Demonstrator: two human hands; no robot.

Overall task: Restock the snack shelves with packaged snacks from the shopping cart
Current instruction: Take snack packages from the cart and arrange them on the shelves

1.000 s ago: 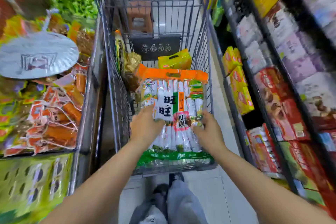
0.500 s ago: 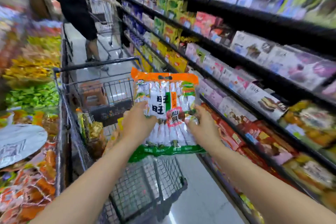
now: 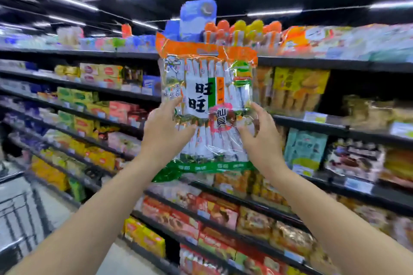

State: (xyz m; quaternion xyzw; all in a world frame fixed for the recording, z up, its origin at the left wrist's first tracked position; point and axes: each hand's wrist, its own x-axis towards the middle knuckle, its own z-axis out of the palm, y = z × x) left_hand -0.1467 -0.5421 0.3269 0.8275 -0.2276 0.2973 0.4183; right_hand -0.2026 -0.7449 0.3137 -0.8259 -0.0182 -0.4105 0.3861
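Stocked snack shelves (image 3: 312,63) fill the aisle behind as the left hand (image 3: 164,134) and right hand (image 3: 260,138) pinch a crinkly snack bag (image 3: 206,109) by its lower side edges, held up near the top shelf's front edge; it looks light, slippery, likely brittle inside.

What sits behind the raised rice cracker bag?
Behind the rice cracker bag stand the shelves; orange and yellow packs and a blue sign show above it. The stock directly behind is covered.
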